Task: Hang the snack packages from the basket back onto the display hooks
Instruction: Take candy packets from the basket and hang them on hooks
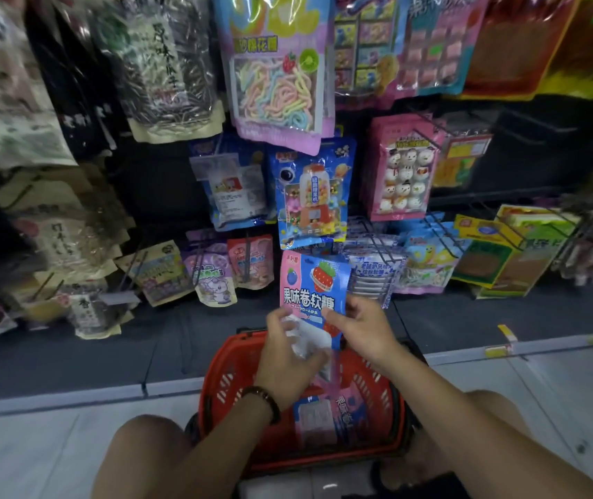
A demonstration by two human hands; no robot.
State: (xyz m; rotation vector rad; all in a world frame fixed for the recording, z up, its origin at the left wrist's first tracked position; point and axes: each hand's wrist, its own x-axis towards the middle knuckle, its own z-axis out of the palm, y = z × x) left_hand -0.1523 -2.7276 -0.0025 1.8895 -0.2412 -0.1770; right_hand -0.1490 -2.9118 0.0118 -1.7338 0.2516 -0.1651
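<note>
Pale tiled floor [17, 455]: red plastic basket [223, 372] stands on it, just in front of the dark display base [71, 354]. Basket holds a pink-and-blue snack package [316, 415], lying flat. Display hooks [428, 138] above carry rows of hanging packages [401, 174].

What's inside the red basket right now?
At least one pink-and-blue package lies in the basket. The left hand, right hand and held package cover its far part; others may be hidden.

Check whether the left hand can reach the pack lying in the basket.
Probably yes, but only once it lets go. The left hand and right hand both grip the raised pack. The basket sits open-topped just below, and nothing seems to cover the basket pack.
</note>
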